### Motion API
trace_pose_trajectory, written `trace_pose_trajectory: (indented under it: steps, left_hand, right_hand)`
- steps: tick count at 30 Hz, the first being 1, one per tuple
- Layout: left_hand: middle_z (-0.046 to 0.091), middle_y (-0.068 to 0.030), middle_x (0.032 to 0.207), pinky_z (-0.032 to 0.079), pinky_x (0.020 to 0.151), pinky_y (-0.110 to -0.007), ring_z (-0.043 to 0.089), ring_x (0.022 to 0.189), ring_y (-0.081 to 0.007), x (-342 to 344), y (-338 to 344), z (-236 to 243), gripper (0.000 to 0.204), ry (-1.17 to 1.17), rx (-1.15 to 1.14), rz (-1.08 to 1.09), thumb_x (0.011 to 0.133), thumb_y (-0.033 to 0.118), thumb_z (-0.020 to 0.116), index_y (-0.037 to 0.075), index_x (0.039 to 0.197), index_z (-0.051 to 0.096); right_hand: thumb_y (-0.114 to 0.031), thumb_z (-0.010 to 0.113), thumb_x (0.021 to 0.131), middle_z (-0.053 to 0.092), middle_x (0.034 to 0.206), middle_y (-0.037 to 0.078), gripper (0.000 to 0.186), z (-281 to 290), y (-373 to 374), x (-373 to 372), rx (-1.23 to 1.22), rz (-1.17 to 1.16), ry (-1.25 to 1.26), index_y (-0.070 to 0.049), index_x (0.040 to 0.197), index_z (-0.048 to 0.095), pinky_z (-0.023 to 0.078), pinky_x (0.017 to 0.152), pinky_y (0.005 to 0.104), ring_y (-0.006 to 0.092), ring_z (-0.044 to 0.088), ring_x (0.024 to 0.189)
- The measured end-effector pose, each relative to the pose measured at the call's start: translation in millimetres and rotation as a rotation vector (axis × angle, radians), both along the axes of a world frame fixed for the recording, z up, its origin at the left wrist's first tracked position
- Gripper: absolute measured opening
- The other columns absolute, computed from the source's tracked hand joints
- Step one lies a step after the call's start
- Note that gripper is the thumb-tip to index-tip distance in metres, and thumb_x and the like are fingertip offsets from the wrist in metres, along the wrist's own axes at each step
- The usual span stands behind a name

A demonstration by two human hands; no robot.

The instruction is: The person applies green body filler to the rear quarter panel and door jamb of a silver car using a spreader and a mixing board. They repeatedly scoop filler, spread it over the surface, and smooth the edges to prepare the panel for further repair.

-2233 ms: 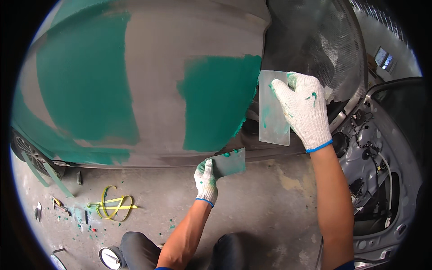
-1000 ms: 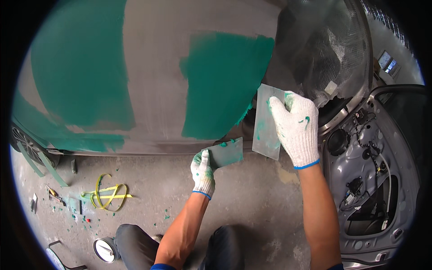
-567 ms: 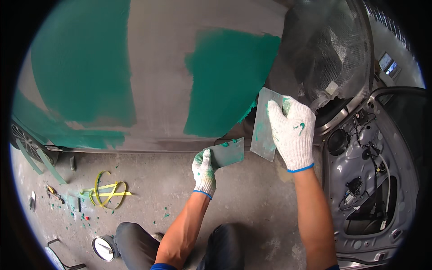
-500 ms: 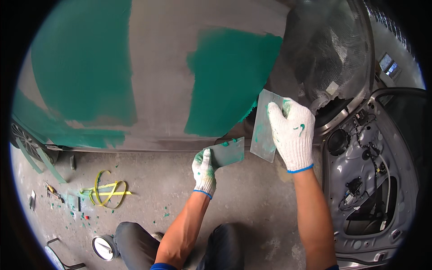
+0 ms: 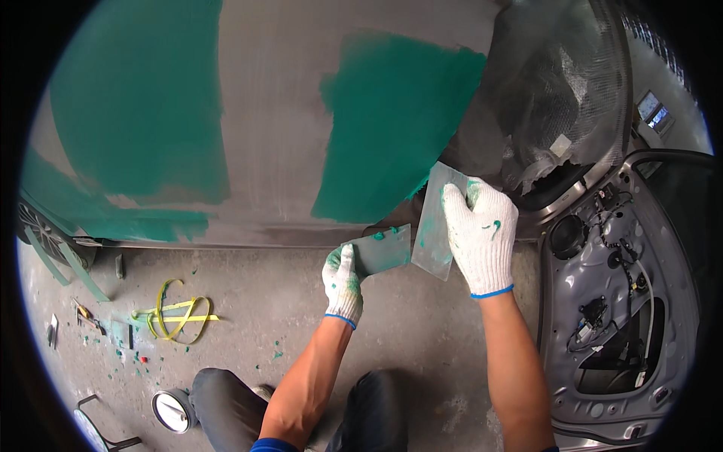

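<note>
My left hand (image 5: 343,285), in a white knit glove smeared with green, grips a flat putty spreader (image 5: 385,251) that carries small lumps of green filler along its upper edge. In the same kind of glove, my right hand (image 5: 483,235) pinches a larger translucent spreader (image 5: 432,226), tilted upright, with green smears on its face. Its top corner is at the lower right edge of a green filler patch (image 5: 399,128) on the grey car door panel (image 5: 275,113). The two spreaders are close beside each other, and I cannot tell whether they touch.
A second green patch (image 5: 135,98) covers the panel's left. On the right stands a stripped door shell (image 5: 602,301) with wiring; plastic sheeting (image 5: 557,90) hangs above it. Yellow tape (image 5: 177,310), a tin (image 5: 172,411), a stool (image 5: 105,433) and green scraps are on the concrete floor.
My right hand and its spreader have shifted slightly left and down, nearer the left spreader. The left hand has hardly moved. The view has shifted a little.
</note>
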State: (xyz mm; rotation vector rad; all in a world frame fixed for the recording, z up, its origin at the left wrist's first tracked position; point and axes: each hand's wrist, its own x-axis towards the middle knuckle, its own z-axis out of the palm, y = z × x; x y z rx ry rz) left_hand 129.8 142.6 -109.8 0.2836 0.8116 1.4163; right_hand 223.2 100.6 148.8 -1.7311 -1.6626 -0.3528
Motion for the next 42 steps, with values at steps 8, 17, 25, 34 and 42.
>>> trace_pose_trajectory:
  steps: [8, 17, 25, 34, 42]
  left_hand:
    - [0.066, -0.0061, 0.106, 0.058, 0.077, -0.036, 0.064, 0.09, -0.0172, -3, 0, -2, 0.031, 0.008, -0.016, -0.032, 0.098, 0.027, 0.065, 0.003, 0.117, 0.061]
    - [0.067, -0.0082, 0.103, 0.057, 0.074, -0.034, 0.064, 0.086, -0.0175, -6, -2, 1, 0.031, 0.017, -0.006, -0.032, 0.099, 0.027, 0.064, 0.002, 0.116, 0.061]
    - [0.067, -0.0087, 0.102, 0.056, 0.073, -0.034, 0.064, 0.085, -0.0176, -6, 3, -6, 0.031, 0.012, 0.002, -0.034, 0.099, 0.027, 0.064, 0.001, 0.115, 0.061]
    - [0.066, -0.0081, 0.103, 0.058, 0.075, -0.035, 0.064, 0.087, -0.0182, -4, 4, -3, 0.03, -0.008, -0.007, -0.023, 0.099, 0.026, 0.064, 0.001, 0.115, 0.061]
    - [0.068, -0.0072, 0.097, 0.058, 0.07, -0.037, 0.065, 0.08, -0.0188, -4, 4, -9, 0.028, 0.011, -0.027, -0.014, 0.097, 0.028, 0.066, 0.003, 0.111, 0.063]
  right_hand:
    - [-0.021, 0.063, 0.09, 0.058, 0.065, 0.024, 0.027, -9, 3, 1, 0.037, -0.004, 0.012, 0.001, 0.076, 0.061, 0.047, 0.053, 0.0439, 0.0423, 0.061, 0.062]
    - [-0.02, 0.065, 0.09, 0.05, 0.061, 0.024, 0.031, -10, 3, 3, 0.061, 0.016, 0.032, 0.004, 0.072, 0.056, 0.04, 0.053, 0.0441, 0.0436, 0.05, 0.057]
    - [-0.021, 0.065, 0.09, 0.046, 0.06, 0.024, 0.035, -19, 4, 1, 0.05, 0.022, 0.058, 0.004, 0.071, 0.053, 0.038, 0.052, 0.0436, 0.0412, 0.042, 0.055]
    - [-0.022, 0.063, 0.091, 0.059, 0.065, 0.023, 0.028, -38, 0, -5, -0.037, -0.052, 0.12, 0.002, 0.077, 0.061, 0.047, 0.056, 0.0433, 0.0409, 0.062, 0.062]
    - [-0.02, 0.064, 0.091, 0.059, 0.065, 0.023, 0.026, -44, 0, -1, 0.028, -0.045, 0.093, 0.002, 0.077, 0.061, 0.047, 0.055, 0.042, 0.0406, 0.062, 0.062]
